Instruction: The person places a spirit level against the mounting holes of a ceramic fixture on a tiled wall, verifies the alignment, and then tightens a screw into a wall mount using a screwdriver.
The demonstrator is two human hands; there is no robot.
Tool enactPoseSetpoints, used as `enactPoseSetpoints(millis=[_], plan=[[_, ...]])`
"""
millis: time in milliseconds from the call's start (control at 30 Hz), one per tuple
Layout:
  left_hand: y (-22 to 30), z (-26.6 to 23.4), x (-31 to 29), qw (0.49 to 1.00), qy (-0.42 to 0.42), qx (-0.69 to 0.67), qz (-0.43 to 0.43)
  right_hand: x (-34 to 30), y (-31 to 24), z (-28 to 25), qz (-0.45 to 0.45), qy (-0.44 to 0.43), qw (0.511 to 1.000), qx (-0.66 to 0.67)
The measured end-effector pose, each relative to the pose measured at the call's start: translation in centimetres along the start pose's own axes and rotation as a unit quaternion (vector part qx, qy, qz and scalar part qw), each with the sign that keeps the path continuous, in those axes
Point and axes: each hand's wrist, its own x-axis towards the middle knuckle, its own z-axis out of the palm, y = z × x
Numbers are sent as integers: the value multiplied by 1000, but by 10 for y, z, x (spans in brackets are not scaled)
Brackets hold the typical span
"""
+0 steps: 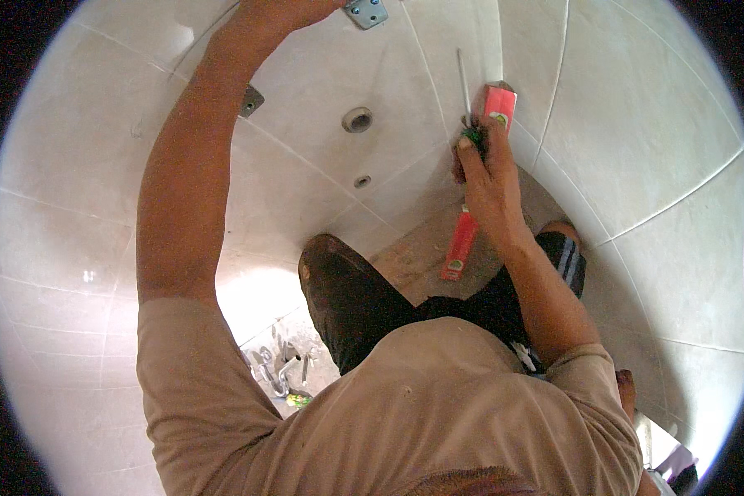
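My right hand (486,161) is wrapped round a screwdriver (465,91) with a green handle, its thin shaft pointing away from me. The same hand holds a red spirit level (463,240), which shows above and below my grip. At the top edge, my left hand (318,10) reaches up to the tiled wall beside a metal bracket (366,12) with screws in it. Most of the left fingers are cut off by the frame, so their grip is hidden.
A second metal bracket (251,101) sits on the wall, partly behind my left forearm. Below it are a larger pipe hole (357,120) and a smaller hole (362,181). Tiled wall (636,165) closes in on the right. Metal fittings (281,372) lie on the floor at lower left.
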Motion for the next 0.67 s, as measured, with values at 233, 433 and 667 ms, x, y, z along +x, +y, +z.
enactPoseSetpoints(millis=[233, 433, 667], plan=[[0, -4, 2, 999, -35, 11, -5, 22, 13, 41, 96, -13, 965, 244], [4, 11, 4, 1000, -3, 12, 15, -55, 139, 50, 317, 17, 934, 162], [3, 15, -4, 998, 43, -27, -25, -145, 171, 41, 612, 127, 747, 229]])
